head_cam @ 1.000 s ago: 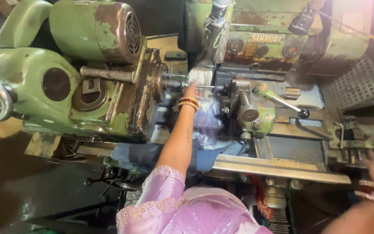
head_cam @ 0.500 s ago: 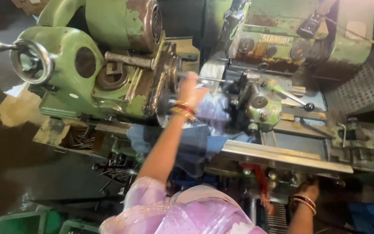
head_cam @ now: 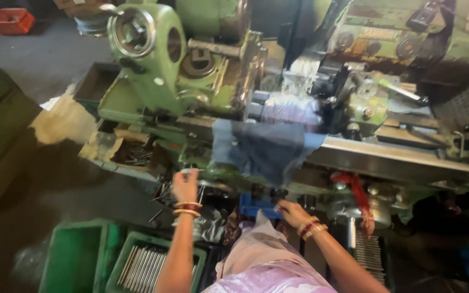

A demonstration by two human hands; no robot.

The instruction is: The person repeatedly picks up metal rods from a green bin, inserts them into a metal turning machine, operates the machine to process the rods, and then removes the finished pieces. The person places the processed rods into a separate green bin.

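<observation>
Below the big green machine [head_cam: 202, 81], we had our left hand [head_cam: 184, 187] up, its grip pinching a thin metal rod [head_cam: 189, 170]. More rods [head_cam: 142, 266] lay in the green crate [head_cam: 118, 255] right under that hand, long ends pointing away from us. Our right hand [head_cam: 291, 212] was farther off, near a blue box [head_cam: 256, 206]; we could not tell its grip.
</observation>
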